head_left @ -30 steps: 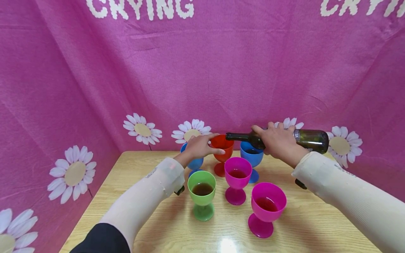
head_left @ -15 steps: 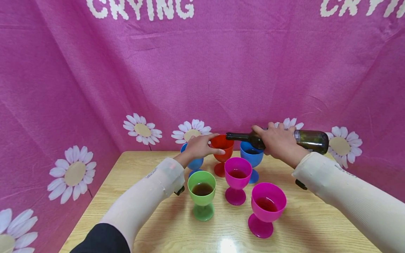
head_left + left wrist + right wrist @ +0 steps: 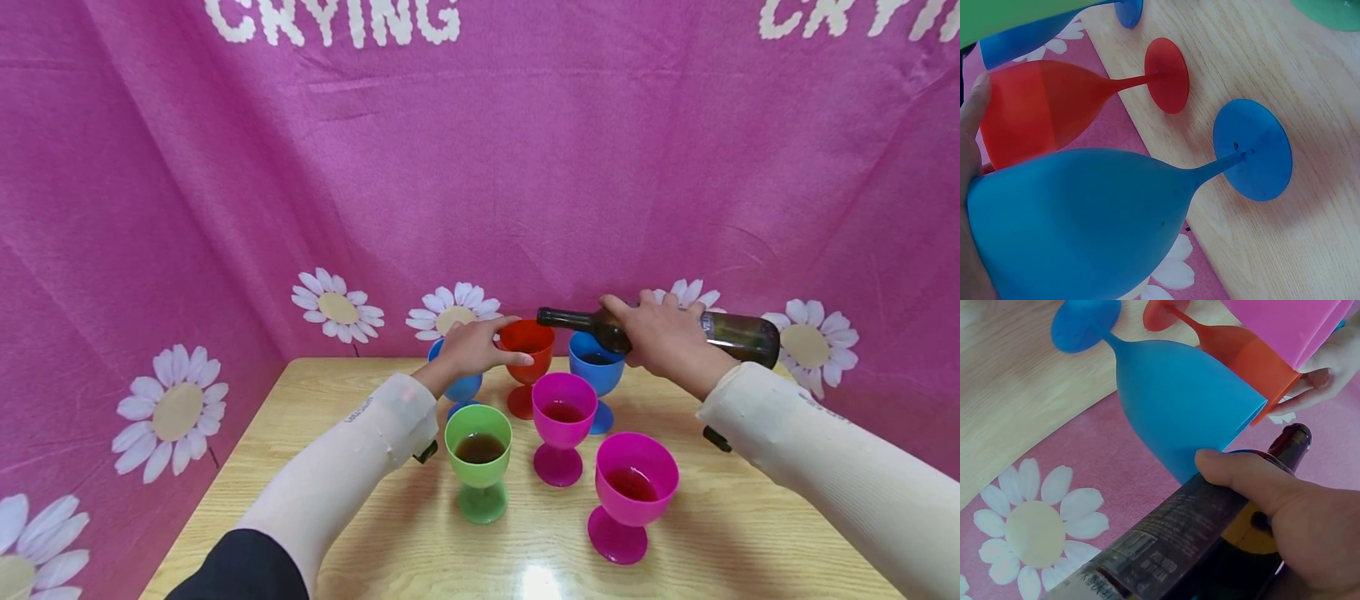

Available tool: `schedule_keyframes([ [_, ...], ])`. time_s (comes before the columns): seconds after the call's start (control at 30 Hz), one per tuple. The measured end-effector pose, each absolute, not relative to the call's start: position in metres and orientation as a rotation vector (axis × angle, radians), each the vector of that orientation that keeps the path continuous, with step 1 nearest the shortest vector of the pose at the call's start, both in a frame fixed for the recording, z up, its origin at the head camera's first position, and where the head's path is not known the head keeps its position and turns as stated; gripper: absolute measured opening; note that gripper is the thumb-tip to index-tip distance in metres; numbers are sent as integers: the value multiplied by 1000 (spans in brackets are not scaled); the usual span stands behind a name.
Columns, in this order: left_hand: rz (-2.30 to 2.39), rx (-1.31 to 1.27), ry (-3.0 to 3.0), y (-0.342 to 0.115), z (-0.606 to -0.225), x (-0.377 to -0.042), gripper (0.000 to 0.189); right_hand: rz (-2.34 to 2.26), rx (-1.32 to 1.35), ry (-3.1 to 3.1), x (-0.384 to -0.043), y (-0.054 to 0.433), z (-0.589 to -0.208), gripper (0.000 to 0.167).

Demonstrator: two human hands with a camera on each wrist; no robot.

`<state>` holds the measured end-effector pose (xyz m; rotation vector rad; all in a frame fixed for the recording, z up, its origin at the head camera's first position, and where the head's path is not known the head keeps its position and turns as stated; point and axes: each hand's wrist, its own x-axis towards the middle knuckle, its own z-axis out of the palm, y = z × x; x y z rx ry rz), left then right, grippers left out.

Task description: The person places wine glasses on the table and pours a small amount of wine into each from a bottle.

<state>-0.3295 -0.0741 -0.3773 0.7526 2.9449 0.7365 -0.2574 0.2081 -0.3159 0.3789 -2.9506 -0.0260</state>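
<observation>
My left hand point(image 3: 474, 344) grips the red goblet point(image 3: 516, 360) near its rim, thumb in front. In the left wrist view, a fingertip rests against that goblet's point(image 3: 1041, 112) red bowl. My right hand point(image 3: 663, 337) holds a dark glass wine bottle point(image 3: 742, 337) around its body, lying nearly level. Its neck reaches left over the right blue goblet point(image 3: 597, 379), with the mouth at the red goblet's rim. The right wrist view shows the bottle's printed label point(image 3: 1172, 537) and my thumb across it. I cannot make out a stream of liquid.
Closer to me stand a green goblet point(image 3: 480, 475) and two pink goblets point(image 3: 564, 433), all with dark liquid inside. Another blue goblet point(image 3: 463, 389) is partly behind my left hand. A pink cloth point(image 3: 487, 167) with daisies hangs behind the wooden table point(image 3: 360, 533).
The bottle's mouth has risen slightly and its base has dipped a little, with my right hand shifting marginally right. The left hand and the goblets stay put.
</observation>
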Motion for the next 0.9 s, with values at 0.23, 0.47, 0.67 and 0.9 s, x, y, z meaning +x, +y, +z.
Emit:
schedule_keyframes([
  [0.23,710,749,2959,-74,-375,-328,82,16,378,-2946,-257,212,-318,86],
  [0.47,712,751,2964,-73,-377,-329,83,124,358,-2934,-255,216,-321,89],
  [0.67,702,759,2967,-72,-377,-330,84,154,340,-2913,-252,220,-324,91],
  [0.9,700,755,2964,-72,-377,-329,84,266,330,-2907,-247,226,-328,90],
])
